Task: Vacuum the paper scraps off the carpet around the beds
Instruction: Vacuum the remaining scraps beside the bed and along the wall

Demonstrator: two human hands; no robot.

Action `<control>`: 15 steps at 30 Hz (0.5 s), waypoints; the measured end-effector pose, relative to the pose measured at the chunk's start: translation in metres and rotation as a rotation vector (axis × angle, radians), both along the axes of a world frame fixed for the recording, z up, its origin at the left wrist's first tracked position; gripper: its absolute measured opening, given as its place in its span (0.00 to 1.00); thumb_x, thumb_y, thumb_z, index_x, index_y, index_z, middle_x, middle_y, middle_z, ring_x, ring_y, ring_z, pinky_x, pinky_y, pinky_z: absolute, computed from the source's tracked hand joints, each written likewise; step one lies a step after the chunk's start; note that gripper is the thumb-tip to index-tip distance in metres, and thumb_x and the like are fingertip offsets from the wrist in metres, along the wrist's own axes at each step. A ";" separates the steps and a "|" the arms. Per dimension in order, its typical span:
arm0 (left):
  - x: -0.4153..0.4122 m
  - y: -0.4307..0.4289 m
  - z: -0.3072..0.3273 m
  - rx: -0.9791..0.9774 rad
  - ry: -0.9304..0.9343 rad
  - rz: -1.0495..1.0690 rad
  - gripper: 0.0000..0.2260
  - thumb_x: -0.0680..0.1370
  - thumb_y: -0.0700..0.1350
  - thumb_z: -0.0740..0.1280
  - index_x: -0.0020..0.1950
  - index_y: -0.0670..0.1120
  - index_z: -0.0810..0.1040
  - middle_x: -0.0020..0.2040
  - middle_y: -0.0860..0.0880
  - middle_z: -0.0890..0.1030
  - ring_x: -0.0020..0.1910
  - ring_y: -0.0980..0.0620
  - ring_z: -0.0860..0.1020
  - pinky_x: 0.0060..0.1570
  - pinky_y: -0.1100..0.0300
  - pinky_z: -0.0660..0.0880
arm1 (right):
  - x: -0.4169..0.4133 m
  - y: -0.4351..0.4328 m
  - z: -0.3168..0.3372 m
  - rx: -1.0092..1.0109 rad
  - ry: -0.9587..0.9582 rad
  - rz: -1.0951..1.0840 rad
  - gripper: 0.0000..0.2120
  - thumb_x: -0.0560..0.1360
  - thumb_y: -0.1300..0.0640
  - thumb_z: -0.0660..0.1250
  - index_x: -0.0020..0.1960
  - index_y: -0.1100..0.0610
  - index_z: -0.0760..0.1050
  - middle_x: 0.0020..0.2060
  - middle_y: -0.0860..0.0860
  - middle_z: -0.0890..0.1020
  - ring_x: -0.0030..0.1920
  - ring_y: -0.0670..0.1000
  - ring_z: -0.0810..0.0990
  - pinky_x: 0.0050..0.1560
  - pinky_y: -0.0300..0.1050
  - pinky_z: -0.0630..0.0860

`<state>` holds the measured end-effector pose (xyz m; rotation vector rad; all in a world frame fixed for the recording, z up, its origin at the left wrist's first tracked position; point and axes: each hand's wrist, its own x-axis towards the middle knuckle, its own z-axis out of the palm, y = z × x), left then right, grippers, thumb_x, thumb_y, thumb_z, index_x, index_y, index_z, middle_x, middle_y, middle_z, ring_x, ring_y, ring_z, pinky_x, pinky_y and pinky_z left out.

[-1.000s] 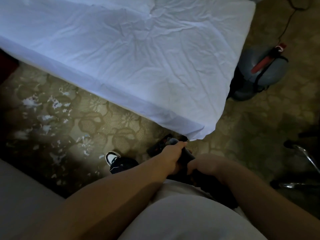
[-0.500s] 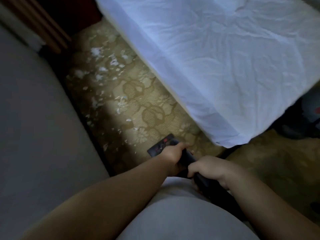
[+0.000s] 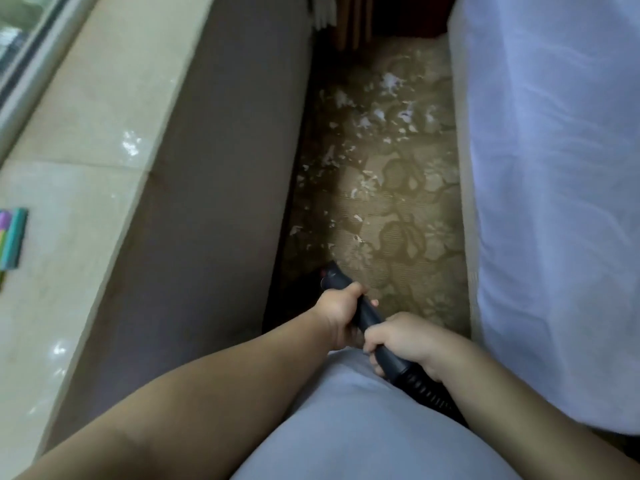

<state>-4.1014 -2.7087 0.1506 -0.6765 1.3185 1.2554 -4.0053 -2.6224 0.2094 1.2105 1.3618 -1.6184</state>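
Both hands curled tight round the black vacuum wand [image 3: 367, 315]: left hand [image 3: 341, 317] in front, right hand [image 3: 405, 337] behind, by the ribbed hose [image 3: 429, 393]. Wand angles down over the patterned carpet [image 3: 398, 237], left of the white-sheeted bed [image 3: 554, 202]. Paper scraps [image 3: 381, 116] litter the carpet strip along the bed's left side, beyond the wand tip.

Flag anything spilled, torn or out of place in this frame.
White paper scraps litter the patterned carpet in the strip between the white bed and the grey furniture, thickest toward the far end. The left hand and right hand grip the vacuum wand at the near end.
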 end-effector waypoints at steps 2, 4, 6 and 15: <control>0.013 -0.009 -0.003 -0.015 0.039 0.091 0.08 0.78 0.43 0.70 0.52 0.38 0.79 0.35 0.44 0.82 0.34 0.45 0.80 0.36 0.54 0.80 | 0.006 -0.004 0.000 -0.010 0.008 0.056 0.03 0.68 0.65 0.70 0.39 0.64 0.77 0.33 0.63 0.80 0.31 0.57 0.79 0.35 0.46 0.76; 0.026 -0.013 -0.006 -0.024 0.073 0.149 0.11 0.77 0.43 0.71 0.55 0.37 0.79 0.35 0.44 0.83 0.34 0.44 0.81 0.37 0.52 0.80 | 0.013 -0.007 -0.003 -0.006 0.030 0.092 0.03 0.69 0.65 0.71 0.38 0.64 0.78 0.33 0.62 0.81 0.30 0.56 0.79 0.35 0.45 0.76; 0.037 -0.012 -0.009 -0.011 0.083 0.188 0.11 0.77 0.43 0.71 0.55 0.38 0.79 0.34 0.44 0.82 0.32 0.45 0.80 0.36 0.54 0.79 | 0.022 -0.005 -0.006 0.029 0.040 0.101 0.04 0.69 0.65 0.71 0.40 0.66 0.79 0.33 0.62 0.82 0.30 0.56 0.80 0.36 0.45 0.77; 0.042 0.020 0.001 0.007 0.126 0.178 0.16 0.77 0.46 0.73 0.60 0.39 0.78 0.37 0.45 0.83 0.35 0.47 0.82 0.35 0.55 0.80 | 0.031 0.021 -0.001 0.069 0.065 0.097 0.06 0.70 0.64 0.71 0.43 0.67 0.81 0.33 0.61 0.84 0.30 0.57 0.81 0.38 0.46 0.77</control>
